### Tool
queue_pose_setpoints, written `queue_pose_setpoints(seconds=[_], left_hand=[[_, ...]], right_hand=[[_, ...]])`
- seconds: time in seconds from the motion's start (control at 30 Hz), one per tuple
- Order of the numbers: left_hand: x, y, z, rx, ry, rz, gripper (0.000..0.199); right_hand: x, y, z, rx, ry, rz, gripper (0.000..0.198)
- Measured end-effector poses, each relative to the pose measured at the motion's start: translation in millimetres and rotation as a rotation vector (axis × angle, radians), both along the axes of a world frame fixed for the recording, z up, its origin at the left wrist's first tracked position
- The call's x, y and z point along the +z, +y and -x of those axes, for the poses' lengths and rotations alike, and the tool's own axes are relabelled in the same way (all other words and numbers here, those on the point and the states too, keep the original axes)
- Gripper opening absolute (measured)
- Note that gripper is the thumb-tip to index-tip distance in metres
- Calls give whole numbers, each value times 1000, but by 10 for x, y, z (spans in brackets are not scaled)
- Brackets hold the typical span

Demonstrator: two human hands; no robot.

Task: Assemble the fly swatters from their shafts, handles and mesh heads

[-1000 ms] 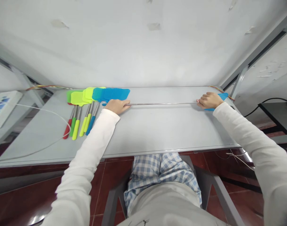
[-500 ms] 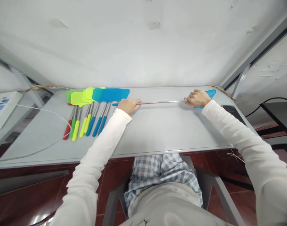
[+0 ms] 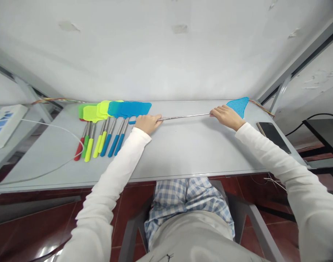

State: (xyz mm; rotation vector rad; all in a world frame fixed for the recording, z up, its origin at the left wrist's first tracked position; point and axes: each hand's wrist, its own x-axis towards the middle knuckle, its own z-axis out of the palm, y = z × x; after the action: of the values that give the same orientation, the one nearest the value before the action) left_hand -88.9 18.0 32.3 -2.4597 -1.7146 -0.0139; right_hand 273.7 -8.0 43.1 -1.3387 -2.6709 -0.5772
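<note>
Between my hands stretches a blue fly swatter [image 3: 187, 116] with a long, extended metal rod. My left hand [image 3: 148, 124] is closed around its handle end; a bit of the blue grip sticks out to the left. My right hand [image 3: 227, 116] is wrapped over the rod near the head, whose blue mesh shows just past the knuckles. Left of my left hand lies a row of fly swatters [image 3: 112, 136] with blue, yellow, green and red handles, their heads overlapping toward the wall.
A dark phone [image 3: 273, 136] lies at the table's right side. A white cable [image 3: 65, 127] loops over the left end of the table [image 3: 194, 156]. Coloured wires [image 3: 261, 106] run along the back corners. Metal frame posts stand at both ends, before a white wall.
My right hand has turned and shifted slightly left and along the rod. The swatter's mesh head has swung, showing more of its face. My left hand has barely moved.
</note>
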Motion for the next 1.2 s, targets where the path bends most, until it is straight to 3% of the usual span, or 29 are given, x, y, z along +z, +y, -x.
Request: queue_pose_setpoints(seconds=[0.13,0.4,0.67,0.8,0.9,1.2], left_hand=[[50,-60,-133,-22,17,23,43],[186,-210,-602,-102,-7,28,48],[57,-141,-457,-104,24,34,40],[35,-171,-462,-132,20,22,42],[64,-209,-515,-144,17,6,49],[155,-316,-645,-114,1,25,50]], right_hand=[[-2,-2,64,-12,129,-66,30],[-7,-85,626,38,110,-105,34],[105,-111,389,70,-109,-112,36],[156,-86,322,98,-229,18,37],[192,-82,400,33,-299,104,39],[262,-92,732,-58,-272,142,41]])
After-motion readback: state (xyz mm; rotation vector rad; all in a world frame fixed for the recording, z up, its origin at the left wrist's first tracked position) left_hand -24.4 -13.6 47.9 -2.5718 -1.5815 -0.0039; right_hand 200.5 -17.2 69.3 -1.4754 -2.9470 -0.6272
